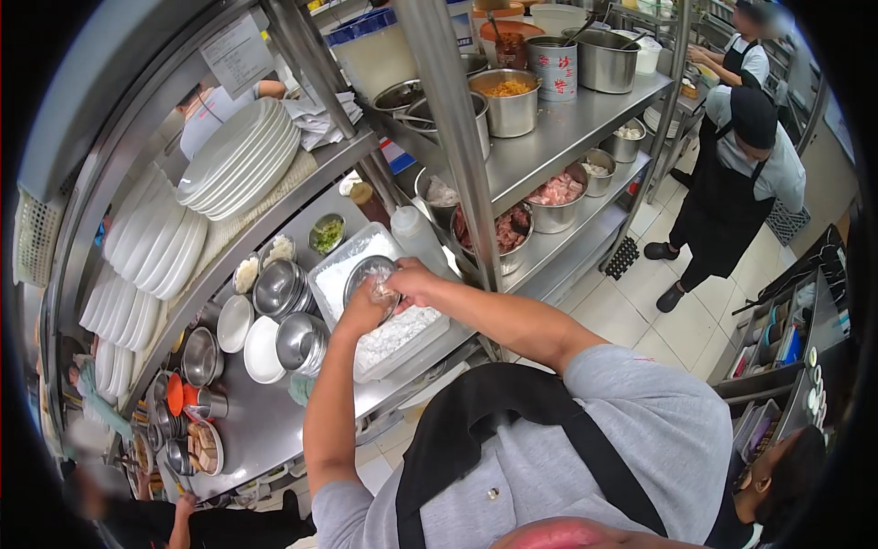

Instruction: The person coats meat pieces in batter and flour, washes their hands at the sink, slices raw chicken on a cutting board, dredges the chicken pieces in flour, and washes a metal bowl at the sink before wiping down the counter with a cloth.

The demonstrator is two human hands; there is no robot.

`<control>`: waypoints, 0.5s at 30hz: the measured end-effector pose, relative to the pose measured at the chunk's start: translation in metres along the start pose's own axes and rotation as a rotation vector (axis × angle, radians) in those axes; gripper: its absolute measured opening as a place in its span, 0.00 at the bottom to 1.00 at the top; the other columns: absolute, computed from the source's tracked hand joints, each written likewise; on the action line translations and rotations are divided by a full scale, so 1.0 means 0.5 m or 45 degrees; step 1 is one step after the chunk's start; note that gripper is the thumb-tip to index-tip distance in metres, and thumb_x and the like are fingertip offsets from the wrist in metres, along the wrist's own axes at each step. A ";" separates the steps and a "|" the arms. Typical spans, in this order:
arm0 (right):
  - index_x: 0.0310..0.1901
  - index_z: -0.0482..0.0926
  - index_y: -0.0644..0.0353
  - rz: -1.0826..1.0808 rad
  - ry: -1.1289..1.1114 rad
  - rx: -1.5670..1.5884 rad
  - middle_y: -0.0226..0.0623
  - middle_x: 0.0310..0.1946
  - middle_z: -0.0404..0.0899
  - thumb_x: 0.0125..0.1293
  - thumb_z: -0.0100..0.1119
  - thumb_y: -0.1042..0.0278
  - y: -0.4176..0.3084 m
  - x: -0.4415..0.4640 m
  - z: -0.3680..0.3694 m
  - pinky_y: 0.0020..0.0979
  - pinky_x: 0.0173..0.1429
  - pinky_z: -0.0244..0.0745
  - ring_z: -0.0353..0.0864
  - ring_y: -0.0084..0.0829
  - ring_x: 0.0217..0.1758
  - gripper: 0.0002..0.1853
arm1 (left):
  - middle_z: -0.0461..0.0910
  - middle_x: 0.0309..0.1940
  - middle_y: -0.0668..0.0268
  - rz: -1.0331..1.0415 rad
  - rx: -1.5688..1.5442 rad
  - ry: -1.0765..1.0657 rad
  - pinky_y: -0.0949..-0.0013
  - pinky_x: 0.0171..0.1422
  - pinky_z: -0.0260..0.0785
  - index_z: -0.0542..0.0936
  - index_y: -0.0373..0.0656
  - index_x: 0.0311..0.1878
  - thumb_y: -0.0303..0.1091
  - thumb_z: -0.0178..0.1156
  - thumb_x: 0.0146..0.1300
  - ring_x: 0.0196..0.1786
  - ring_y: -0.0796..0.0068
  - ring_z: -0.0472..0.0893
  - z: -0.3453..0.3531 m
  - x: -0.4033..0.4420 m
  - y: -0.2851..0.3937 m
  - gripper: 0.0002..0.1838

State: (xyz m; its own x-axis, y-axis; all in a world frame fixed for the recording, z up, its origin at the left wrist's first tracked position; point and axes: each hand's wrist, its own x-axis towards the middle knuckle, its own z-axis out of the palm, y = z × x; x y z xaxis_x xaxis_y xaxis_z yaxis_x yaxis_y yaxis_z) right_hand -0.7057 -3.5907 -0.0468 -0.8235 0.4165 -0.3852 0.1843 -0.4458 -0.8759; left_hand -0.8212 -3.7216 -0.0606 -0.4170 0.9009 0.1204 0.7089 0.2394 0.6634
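Observation:
Above a rectangular tub of white powder (402, 334), a small metal bowl (358, 274) holds something whitish. My left hand (365, 306) reaches into the bowl, its fingers bent together over the contents; what they pinch is too small to name. At the bowl's right rim, my right hand (414, 281) is closed around the edge. The two hands are close together. A white squeeze bottle (416, 233) stands just behind the tub, and a bowl of chopped greens (326, 234) sits to its left.
Stacked metal bowls (282, 289) and white bowls (264, 350) stand left of the tub. Plates (240, 160) fill the upper left shelf. A metal post (457, 137) rises beside shelves with pots of meat (556, 188). Several people work around; one in a black apron (722, 201) stands right.

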 end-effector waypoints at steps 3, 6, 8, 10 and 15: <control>0.65 0.66 0.64 -0.048 -0.042 -0.043 0.49 0.45 0.79 0.62 0.61 0.74 0.010 -0.012 0.020 0.46 0.25 0.85 0.85 0.45 0.35 0.29 | 0.84 0.40 0.44 -0.121 0.023 0.128 0.57 0.53 0.75 0.81 0.33 0.46 0.36 0.64 0.62 0.44 0.49 0.84 -0.001 0.007 0.016 0.16; 0.67 0.63 0.62 -0.039 -0.032 0.013 0.49 0.46 0.79 0.62 0.61 0.72 0.020 -0.014 0.036 0.46 0.25 0.85 0.85 0.45 0.35 0.31 | 0.84 0.35 0.43 -0.318 -0.026 0.310 0.51 0.50 0.76 0.84 0.33 0.40 0.40 0.63 0.60 0.43 0.42 0.85 -0.006 0.006 0.051 0.17; 0.67 0.61 0.62 -0.027 -0.030 0.028 0.49 0.47 0.78 0.63 0.60 0.73 0.019 -0.005 0.036 0.46 0.26 0.85 0.85 0.45 0.35 0.31 | 0.85 0.35 0.44 -0.494 0.422 0.415 0.49 0.51 0.75 0.84 0.35 0.40 0.43 0.64 0.59 0.44 0.42 0.85 -0.011 0.017 0.069 0.18; 0.59 0.67 0.65 0.008 -0.003 0.097 0.50 0.44 0.79 0.62 0.57 0.76 0.010 0.000 0.033 0.45 0.24 0.86 0.86 0.47 0.34 0.23 | 0.85 0.38 0.42 -0.535 0.521 0.395 0.49 0.53 0.74 0.83 0.33 0.43 0.45 0.65 0.58 0.47 0.40 0.84 -0.015 0.024 0.069 0.22; 0.61 0.66 0.65 0.026 -0.089 0.048 0.48 0.48 0.77 0.61 0.58 0.78 0.000 0.030 -0.001 0.48 0.30 0.86 0.84 0.48 0.40 0.26 | 0.82 0.48 0.43 -0.257 0.066 0.225 0.58 0.57 0.73 0.76 0.28 0.54 0.43 0.70 0.55 0.51 0.47 0.83 -0.039 0.009 0.041 0.31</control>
State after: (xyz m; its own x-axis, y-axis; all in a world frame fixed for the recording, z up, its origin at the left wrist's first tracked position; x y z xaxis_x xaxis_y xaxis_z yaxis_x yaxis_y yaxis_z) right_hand -0.7179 -3.5840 -0.0529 -0.8556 0.3509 -0.3805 0.1825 -0.4834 -0.8561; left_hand -0.8196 -3.7198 -0.0319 -0.6423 0.7571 0.1195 0.6276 0.4300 0.6490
